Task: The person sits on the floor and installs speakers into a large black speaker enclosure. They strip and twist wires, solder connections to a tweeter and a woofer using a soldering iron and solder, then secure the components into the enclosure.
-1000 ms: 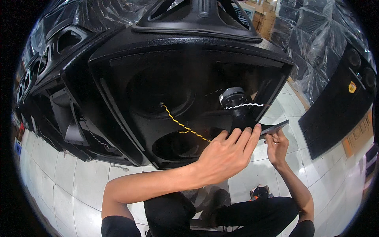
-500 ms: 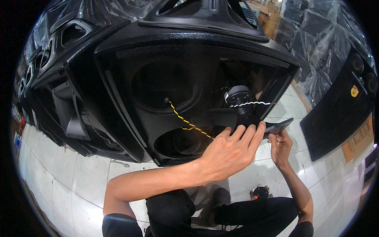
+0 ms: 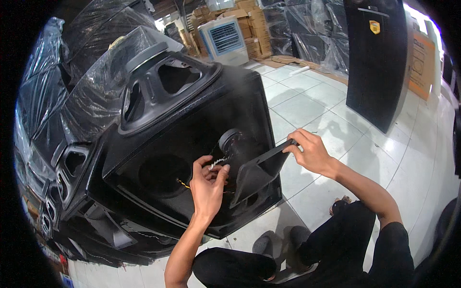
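Note:
In front of me stands a black speaker cabinet [image 3: 240,103] with round openings in its face. My right hand [image 3: 311,151] grips the upper corner of a black horn [image 3: 263,175], which is tilted in front of the cabinet. A round driver [image 3: 231,140] is at the back of the horn. My left hand [image 3: 206,189] is closed on a white twisted wire [image 3: 218,162] near the driver, thumb and fingers pinched. A yellow and black twisted wire [image 3: 183,184] comes out of the cabinet beside my left wrist; part of it is hidden behind the hand.
A woofer [image 3: 165,89] rests face down on the cabinet top. More cabinets [image 3: 108,223] stand close at left. An air cooler [image 3: 224,41] and cardboard boxes [image 3: 252,19] are behind. At right stands a tall black speaker panel [image 3: 374,72]. A small tool [image 3: 340,205] lies by my knee.
My left hand has left the horn and taken hold of the white wire. My right hand has shifted to the horn's upper corner, and the horn is turned more sideways. My view has swung right.

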Tool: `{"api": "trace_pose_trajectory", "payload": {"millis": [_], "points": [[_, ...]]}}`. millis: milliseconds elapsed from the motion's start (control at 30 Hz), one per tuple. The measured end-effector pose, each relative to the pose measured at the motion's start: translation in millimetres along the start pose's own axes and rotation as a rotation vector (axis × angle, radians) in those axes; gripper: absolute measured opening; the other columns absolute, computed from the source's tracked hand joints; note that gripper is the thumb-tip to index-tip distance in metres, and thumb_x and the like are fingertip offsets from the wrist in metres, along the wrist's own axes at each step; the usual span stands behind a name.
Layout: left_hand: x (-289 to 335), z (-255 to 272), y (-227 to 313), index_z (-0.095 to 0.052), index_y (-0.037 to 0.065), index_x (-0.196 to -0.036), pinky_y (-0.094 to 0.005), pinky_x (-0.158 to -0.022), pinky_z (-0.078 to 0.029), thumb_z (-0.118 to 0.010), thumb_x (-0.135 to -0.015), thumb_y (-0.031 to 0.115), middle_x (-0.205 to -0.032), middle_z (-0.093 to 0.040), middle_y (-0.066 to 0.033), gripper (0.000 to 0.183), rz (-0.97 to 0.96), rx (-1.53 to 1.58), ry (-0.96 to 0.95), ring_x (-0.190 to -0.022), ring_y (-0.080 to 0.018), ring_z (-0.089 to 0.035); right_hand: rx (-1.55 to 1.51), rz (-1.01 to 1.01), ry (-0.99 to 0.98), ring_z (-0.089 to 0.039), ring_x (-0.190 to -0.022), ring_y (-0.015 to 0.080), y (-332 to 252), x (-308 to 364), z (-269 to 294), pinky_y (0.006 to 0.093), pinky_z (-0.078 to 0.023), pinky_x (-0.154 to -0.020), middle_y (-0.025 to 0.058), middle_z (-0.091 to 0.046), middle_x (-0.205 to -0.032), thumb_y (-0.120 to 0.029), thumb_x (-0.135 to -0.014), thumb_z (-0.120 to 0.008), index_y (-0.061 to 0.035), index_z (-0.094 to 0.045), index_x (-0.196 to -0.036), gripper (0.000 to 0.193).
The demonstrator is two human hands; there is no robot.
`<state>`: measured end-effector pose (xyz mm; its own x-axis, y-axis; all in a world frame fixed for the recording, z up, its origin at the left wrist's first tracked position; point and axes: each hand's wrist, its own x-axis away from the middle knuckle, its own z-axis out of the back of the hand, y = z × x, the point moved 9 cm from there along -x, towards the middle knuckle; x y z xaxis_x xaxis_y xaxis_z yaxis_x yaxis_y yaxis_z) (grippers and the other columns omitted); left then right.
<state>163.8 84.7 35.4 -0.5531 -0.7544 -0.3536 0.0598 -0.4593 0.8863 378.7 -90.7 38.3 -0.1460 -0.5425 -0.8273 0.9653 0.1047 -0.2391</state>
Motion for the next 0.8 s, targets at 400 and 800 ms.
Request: {"api": "trace_pose_trajectory", "payload": {"millis": [400,800], "points": [[-38.2,-7.0,26.6,-0.069,-0.003,-0.109,-0.0315,-0.064,-0.053,-0.058,-0.098,0.010,-0.083,-0.073,-0.0191,0.020,-0.273,-0.463,0.068,-0.070,-0.0252,-0.073,-0.125,-0.082,-0.005,-0.063,-0.067,0.0339,17.4,14.6,-7.6,0.0408,-0.052,-0.061,0.0146,-0.064,-0.085,-0.008,-0.083,-0.074,-0.0005,-0.060,-0.094,0.020],[-46.9,-43.0,64.9,-0.069,-0.002,-0.108,-0.0415,-0.064,-0.053,-0.058,-0.097,0.009,-0.078,-0.066,-0.0283,0.019,-0.504,-0.644,0.045,-0.074,-0.0397,-0.070,-0.295,-0.448,-0.249,-0.070,-0.083,0.0380,56.9,59.6,-49.8,0.0409,-0.053,-0.068,0.0211,-0.070,-0.089,-0.004,-0.090,-0.064,0.0033,-0.060,-0.102,0.014]]}}
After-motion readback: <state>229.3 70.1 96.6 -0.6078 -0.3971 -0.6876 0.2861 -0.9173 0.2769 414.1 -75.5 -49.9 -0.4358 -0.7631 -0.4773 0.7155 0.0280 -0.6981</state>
